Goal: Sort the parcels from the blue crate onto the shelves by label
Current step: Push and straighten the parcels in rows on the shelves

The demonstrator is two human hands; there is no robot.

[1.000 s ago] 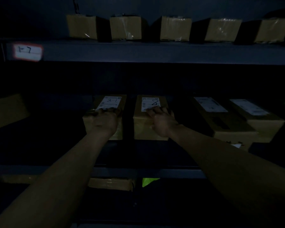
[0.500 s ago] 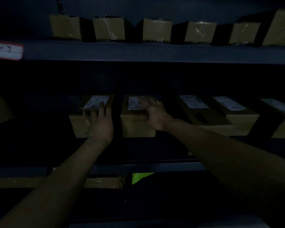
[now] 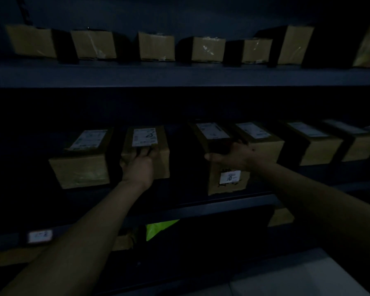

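Brown cardboard parcels with white labels stand in a row on the dim middle shelf (image 3: 201, 207). My left hand (image 3: 139, 166) grips the front top edge of the second parcel (image 3: 163, 165), whose label is marked 8; the fingers lie over its top and the thumb is at its left side. My right hand (image 3: 236, 155) holds the third parcel (image 3: 229, 185), which has a small "10" tag on its front. Its fingers reach over the top edge and the thumb stretches left across the front. The blue crate is out of view.
One parcel (image 3: 81, 171) stands left of my left hand, and several more (image 3: 320, 150) stand to the right. Another row of parcels (image 3: 156, 47) lines the upper shelf (image 3: 179, 75). A white shelf tag (image 3: 40, 236) and something neon yellow-green (image 3: 158, 228) show below.
Both hands have shifted one parcel to the right: left from the first to the second, right from the second to the third. The view has swung right as well.
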